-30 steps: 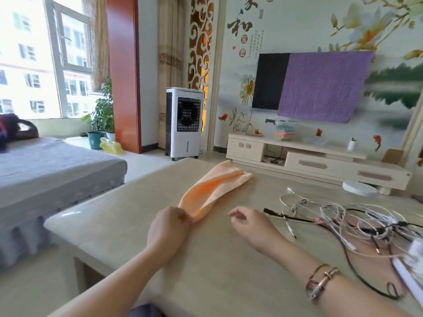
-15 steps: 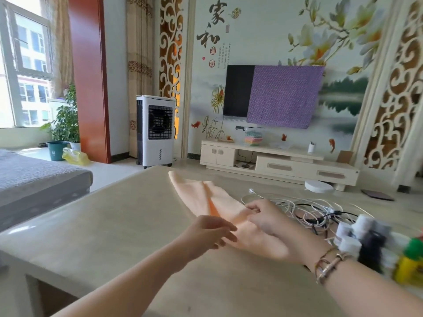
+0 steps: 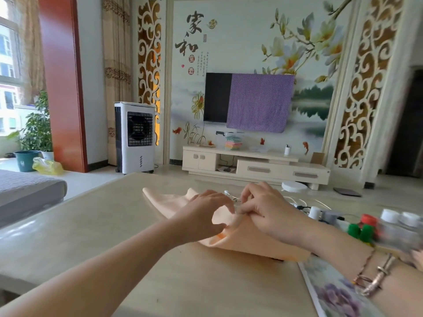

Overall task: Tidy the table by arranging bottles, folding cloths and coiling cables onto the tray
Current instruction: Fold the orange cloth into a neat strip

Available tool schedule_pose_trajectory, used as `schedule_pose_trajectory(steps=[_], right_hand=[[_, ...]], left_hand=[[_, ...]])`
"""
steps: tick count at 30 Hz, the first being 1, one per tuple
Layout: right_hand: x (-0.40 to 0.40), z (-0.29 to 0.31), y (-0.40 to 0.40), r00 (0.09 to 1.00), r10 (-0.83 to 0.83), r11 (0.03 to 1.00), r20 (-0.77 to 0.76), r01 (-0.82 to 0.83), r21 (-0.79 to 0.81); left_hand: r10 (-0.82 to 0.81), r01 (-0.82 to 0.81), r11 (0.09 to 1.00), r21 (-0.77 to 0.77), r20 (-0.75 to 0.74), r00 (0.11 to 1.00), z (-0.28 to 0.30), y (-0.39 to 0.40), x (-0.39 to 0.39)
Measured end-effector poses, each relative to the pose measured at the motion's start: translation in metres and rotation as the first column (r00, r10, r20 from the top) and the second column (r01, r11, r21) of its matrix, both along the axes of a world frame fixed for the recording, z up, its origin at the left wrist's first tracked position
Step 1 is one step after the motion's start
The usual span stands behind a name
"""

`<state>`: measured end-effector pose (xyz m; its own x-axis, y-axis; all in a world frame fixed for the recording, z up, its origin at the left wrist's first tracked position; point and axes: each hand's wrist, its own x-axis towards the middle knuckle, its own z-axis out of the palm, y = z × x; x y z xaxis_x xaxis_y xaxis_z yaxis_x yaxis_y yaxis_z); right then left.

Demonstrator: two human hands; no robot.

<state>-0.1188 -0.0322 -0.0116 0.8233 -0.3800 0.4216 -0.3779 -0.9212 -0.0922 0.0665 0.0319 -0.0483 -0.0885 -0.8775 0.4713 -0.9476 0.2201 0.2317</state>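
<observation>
A peach cloth (image 3: 249,241) lies partly lifted on the beige table (image 3: 96,225), its far corner spread to the left. My right hand (image 3: 270,216) pinches the cloth's raised edge at the middle. My left hand (image 3: 201,216) meets it there, fingers curled onto the same edge. Behind the hands lies a tangle of white cables (image 3: 299,202). Several bottles (image 3: 366,227) with white, red and green caps stand blurred at the right. A flower-printed tray (image 3: 332,287) shows its edge under my right forearm.
A grey sofa (image 3: 27,193) stands left of the table. Beyond the table are a white air cooler (image 3: 135,138), a low TV cabinet (image 3: 254,165) and a round white robot vacuum (image 3: 294,186) on the floor.
My view has swung right and the bottles and tray have come into sight. Both hands came together on the cloth and raised its near edge off the table.
</observation>
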Motion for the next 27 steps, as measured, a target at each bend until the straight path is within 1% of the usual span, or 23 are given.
schedule_pose_trajectory(steps=[3,4,5,7,9,11,12,13,14,15,16,17,18,19,20,21,22,23,24,25,26,27], right_hand=[[-0.002,0.006,0.005,0.997,0.061,0.988,0.054,-0.068,0.139],[-0.004,0.009,0.009,0.994,0.076,0.981,0.074,-0.088,0.172],[-0.005,0.011,0.011,0.993,0.080,0.978,0.088,-0.095,0.184],[-0.010,0.017,0.016,0.993,0.052,0.980,0.111,-0.072,0.187],[-0.013,0.023,0.017,0.989,0.001,0.974,0.147,-0.034,0.225],[-0.016,0.029,0.015,0.984,-0.034,0.944,0.177,-0.027,0.330],[-0.017,0.032,0.015,0.983,-0.038,0.914,0.180,-0.038,0.403],[-0.018,0.033,0.014,0.988,-0.043,0.881,0.150,-0.033,0.473],[-0.021,0.035,0.014,0.997,-0.042,0.851,0.071,-0.001,0.525],[-0.025,0.036,0.013,0.997,-0.048,0.832,-0.066,0.077,0.550],[-0.028,0.036,0.012,0.970,-0.045,0.824,-0.237,0.170,0.541],[-0.030,0.034,0.011,0.913,-0.045,0.830,-0.406,0.260,0.492],[-0.028,0.031,0.009,0.842,-0.050,0.849,-0.538,0.319,0.421],[-0.030,0.029,0.007,0.784,-0.073,0.871,-0.617,0.351,0.343],[-0.022,0.024,0.001,0.741,-0.098,0.885,-0.664,0.370,0.283],[-0.012,0.019,-0.008,0.730,-0.145,0.893,-0.668,0.387,0.229],[-0.003,0.015,-0.016,0.735,-0.212,0.893,-0.645,0.413,0.177],[0.008,0.011,-0.024,0.746,-0.268,0.875,-0.609,0.453,0.169],[0.019,0.008,-0.034,0.762,-0.305,0.841,-0.572,0.497,0.213],[0.028,0.004,-0.043,0.780,-0.334,0.788,-0.530,0.539,0.297],[0.040,0.002,-0.056,0.805,-0.346,0.710,-0.482,0.560,0.427],[0.049,-0.001,-0.066,0.842,-0.347,0.593,-0.414,0.539,0.598]], left_hand=[[-0.087,0.094,0.995,0.030,-0.199,0.976,0.004,0.004,-0.007],[-0.081,0.091,0.995,0.033,-0.222,0.972,0.006,0.006,-0.010],[-0.058,0.068,0.997,0.039,-0.205,0.977,0.009,0.009,-0.013],[0.012,-0.010,0.999,0.037,-0.063,0.998,0.016,0.014,-0.016],[0.089,-0.092,0.996,0.012,0.162,0.983,0.022,0.020,-0.011],[0.163,-0.180,0.984,0.005,0.392,0.905,0.025,0.028,0.002],[0.200,-0.232,0.973,0.012,0.464,0.863,0.025,0.033,0.011],[0.240,-0.292,0.956,0.026,0.500,0.832,0.023,0.038,0.020],[0.276,-0.346,0.937,0.046,0.507,0.816,0.021,0.043,0.028],[0.313,-0.391,0.919,0.050,0.511,0.801,0.020,0.048,0.036],[0.345,-0.432,0.900,0.045,0.530,0.774,0.019,0.052,0.044],[0.374,-0.471,0.881,0.036,0.559,0.740,0.017,0.055,0.053],[0.400,-0.514,0.857,0.038,0.581,0.709,0.014,0.058,0.062],[0.430,-0.557,0.830,0.041,0.588,0.685,0.015,0.057,0.069],[0.472,-0.611,0.789,0.069,0.568,0.674,0.009,0.058,0.081],[0.525,-0.666,0.738,0.110,0.527,0.669,0.006,0.055,0.092],[0.580,-0.705,0.684,0.186,0.447,0.681,0.004,0.051,0.100],[0.640,-0.718,0.611,0.333,0.326,0.696,0.002,0.046,0.106],[0.698,-0.664,0.551,0.505,0.158,0.699,0.001,0.040,0.110],[0.749,-0.541,0.521,0.660,-0.049,0.661,0.003,0.036,0.107],[0.772,-0.386,0.555,0.737,-0.283,0.570,0.008,0.029,0.107],[0.744,-0.258,0.638,0.726,-0.493,0.451,0.011,0.023,0.107]])
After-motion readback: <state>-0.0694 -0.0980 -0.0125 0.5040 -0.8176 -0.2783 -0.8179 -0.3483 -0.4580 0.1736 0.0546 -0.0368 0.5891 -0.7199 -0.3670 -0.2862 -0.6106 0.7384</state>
